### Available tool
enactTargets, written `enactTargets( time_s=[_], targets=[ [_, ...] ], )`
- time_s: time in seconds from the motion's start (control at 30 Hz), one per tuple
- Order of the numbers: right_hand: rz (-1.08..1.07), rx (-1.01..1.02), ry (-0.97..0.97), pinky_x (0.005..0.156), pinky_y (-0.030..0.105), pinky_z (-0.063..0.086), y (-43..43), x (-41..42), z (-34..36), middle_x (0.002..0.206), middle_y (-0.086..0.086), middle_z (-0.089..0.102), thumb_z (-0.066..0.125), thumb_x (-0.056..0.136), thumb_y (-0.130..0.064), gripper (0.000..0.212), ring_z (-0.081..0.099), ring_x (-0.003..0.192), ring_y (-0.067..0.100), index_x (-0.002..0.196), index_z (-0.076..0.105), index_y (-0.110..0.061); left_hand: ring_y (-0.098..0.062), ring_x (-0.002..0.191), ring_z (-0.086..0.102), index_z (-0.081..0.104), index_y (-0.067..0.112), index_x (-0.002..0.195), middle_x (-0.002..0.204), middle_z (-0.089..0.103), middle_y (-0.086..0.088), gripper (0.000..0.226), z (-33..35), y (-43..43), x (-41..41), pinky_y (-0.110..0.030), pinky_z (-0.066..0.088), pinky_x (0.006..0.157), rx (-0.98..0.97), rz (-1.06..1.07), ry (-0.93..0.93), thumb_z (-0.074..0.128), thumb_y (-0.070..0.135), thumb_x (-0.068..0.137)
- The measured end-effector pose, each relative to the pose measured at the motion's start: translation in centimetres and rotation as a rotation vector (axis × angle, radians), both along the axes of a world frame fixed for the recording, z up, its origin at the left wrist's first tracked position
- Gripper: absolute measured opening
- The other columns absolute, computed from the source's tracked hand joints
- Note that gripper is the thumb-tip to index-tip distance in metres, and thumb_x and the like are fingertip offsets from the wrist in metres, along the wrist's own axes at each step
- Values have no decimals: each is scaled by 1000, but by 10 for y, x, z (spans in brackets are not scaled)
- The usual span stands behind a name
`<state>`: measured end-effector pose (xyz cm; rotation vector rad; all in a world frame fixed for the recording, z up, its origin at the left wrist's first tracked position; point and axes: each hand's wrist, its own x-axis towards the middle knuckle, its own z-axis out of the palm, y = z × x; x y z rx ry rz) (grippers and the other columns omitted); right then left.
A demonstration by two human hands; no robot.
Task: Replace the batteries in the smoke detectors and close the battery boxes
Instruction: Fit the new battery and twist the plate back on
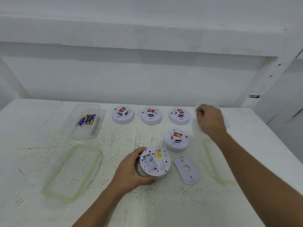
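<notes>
White plastic smoke detector (pixel 155 162) lies upturned at 6 o'clock, its battery bay open, with the left hand (pixel 131 171) keeping a grip round its rim. The right hand (pixel 210 119) hovers curled over a clear tub (pixel 196 126) at 2 o'clock; I cannot tell whether that grip holds anything. Fresh batteries (pixel 87 119) wait at 10 o'clock. The risks: cells seated backwards, or a sweeping arm knocking the loose cover plate (pixel 187 169) off the counter (pixel 114 136).

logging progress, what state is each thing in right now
held detector: upside down, backplate off
backplate: lying beside it
other four detectors: face up
battery box: lid off, batteries inside
left hand: grips held detector
right hand: curled, hold unclear
</notes>
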<state>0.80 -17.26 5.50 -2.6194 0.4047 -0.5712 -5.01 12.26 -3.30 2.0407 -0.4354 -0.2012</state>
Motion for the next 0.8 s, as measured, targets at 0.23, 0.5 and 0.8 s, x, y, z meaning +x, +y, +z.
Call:
enactTargets(
  time_s=[0.23, 0.5, 0.8],
  targets=[
    [-8, -75, 382, 90, 32, 44, -62, 52, -8, 127, 18, 58, 49, 89, 2, 33, 54, 115, 34, 120, 59, 0, 4, 103, 56, 48, 47, 121, 114, 56, 32, 88, 4, -1, -2, -9, 45, 77, 23, 12, -24, 91, 47, 44],
    [53, -155, 585, 68, 27, 45, -75, 73, -24, 124, 20, 60, 43, 94, -3, 20, 57, 98, 31, 104, 60, 1, 12, 107, 48, 41, 49, 130, 116, 54, 31, 108, 5, -3, -3, -2, 39, 79, 36, 34, 12, 92, 53, 35],
    [-123, 351, 227, 55, 26, 40, -87, 70, -28, 95, 13, 58, 49, 82, 4, 22, 55, 73, 28, 97, 54, -11, 13, 111, 44, 39, 53, 124, 123, 41, 41, 103, 8, -5, -3, 0, 36, 81, 32, 13, -30, 92, 48, 36]
  ],
)
